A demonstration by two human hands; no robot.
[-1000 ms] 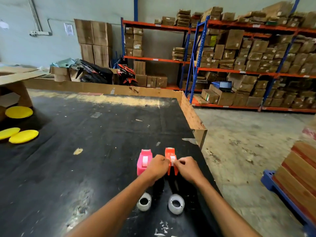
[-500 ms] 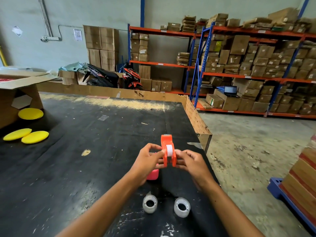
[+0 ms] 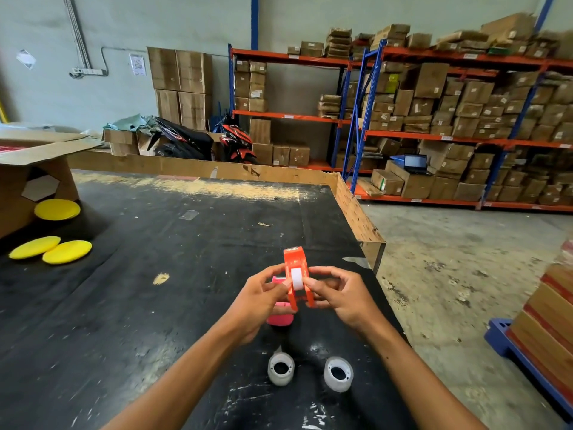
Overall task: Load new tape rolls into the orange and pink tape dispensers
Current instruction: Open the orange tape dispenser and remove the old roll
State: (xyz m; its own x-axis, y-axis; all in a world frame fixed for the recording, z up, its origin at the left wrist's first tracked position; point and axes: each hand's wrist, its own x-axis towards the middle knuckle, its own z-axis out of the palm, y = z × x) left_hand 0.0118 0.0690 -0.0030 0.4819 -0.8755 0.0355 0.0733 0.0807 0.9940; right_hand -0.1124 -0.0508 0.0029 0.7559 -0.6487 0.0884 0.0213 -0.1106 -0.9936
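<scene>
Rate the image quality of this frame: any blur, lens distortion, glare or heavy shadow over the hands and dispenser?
Head view: orange dispenser, left hand and right hand are fairly sharp; wide-angle bending slants the shelving uprights; soft daylight, mild sheen on the black table; pink dispenser is mostly hidden behind the left hand.

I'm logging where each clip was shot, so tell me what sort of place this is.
Most likely a warehouse or packing area: tall blue-and-orange steel racks stacked with brown cardboard cartons, a bare concrete floor, and a black-topped work table.
</scene>
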